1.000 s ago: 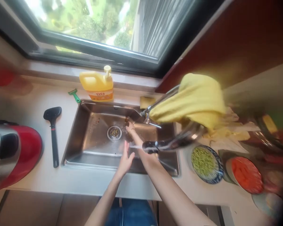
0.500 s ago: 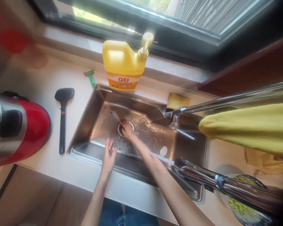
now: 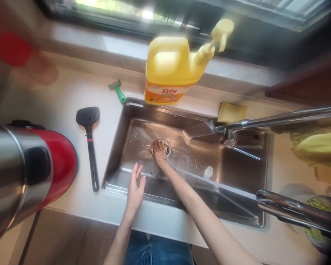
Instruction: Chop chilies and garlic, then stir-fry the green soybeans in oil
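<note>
In the steel sink (image 3: 187, 206), my right hand (image 3: 159, 151) reaches down over the round drain (image 3: 168, 148). Its fingers are stretched out across the strainer, and nothing shows in its grip. My left hand (image 3: 136, 191) hovers above the sink's front rim with the fingers apart and holds nothing. A chrome faucet spout (image 3: 281, 208) sends a thin stream of water from the right over the basin. Wet drops lie on the sink floor around the drain. A small white lump (image 3: 209, 172) rests right of my forearm; its kind is unclear.
Behind the sink stand a yellow detergent jug (image 3: 168, 66) with a pump and a yellow sponge (image 3: 231, 112). Left lie a green peeler (image 3: 118, 91), a black spatula (image 3: 91, 147) and a red-and-steel appliance (image 3: 57, 162). A yellow cloth (image 3: 320, 147) hangs right, near a bowl (image 3: 320, 243).
The view has shifted, so the sink, jug and faucet appear farther right. My right hand stays at the drain, its fingers turned slightly more upright. My left hand keeps its open pose.
</note>
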`<action>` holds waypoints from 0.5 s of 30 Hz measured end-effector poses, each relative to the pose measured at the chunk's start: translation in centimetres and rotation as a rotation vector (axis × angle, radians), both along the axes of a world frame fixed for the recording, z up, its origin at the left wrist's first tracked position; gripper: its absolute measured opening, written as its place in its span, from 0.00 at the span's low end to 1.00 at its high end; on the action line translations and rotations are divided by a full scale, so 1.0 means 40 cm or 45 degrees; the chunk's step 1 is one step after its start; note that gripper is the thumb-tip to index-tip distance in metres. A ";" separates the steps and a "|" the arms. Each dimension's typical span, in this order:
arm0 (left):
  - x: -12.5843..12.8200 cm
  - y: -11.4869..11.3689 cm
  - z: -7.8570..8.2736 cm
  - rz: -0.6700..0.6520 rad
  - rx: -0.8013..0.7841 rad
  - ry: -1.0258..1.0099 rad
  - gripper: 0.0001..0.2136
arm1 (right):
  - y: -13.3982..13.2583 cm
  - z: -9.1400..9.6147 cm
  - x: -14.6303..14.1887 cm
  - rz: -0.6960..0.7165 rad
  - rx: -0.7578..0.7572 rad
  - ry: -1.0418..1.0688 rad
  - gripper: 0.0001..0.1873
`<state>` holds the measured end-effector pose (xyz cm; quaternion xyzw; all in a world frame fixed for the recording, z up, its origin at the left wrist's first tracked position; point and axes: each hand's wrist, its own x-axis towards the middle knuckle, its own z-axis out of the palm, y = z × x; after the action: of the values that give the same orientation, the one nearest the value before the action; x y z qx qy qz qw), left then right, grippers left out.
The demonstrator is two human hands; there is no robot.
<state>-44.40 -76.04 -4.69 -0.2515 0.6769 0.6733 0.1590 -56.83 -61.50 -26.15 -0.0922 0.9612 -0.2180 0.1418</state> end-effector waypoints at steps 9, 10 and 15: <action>-0.011 -0.090 0.007 -0.063 -0.028 0.042 0.29 | -0.375 0.015 -0.047 0.302 -0.022 0.035 0.32; -0.013 -0.102 0.010 -0.065 -0.048 0.034 0.29 | -0.354 0.013 -0.046 0.249 0.011 0.008 0.32; -0.018 -0.138 0.030 -0.082 -0.061 0.004 0.29 | -0.053 0.058 0.040 -0.014 0.130 -0.138 0.32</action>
<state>-45.12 -81.56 -3.50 -0.2320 0.7009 0.6518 0.1735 -55.24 -63.63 -23.85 -0.0677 0.9624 -0.1742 0.1971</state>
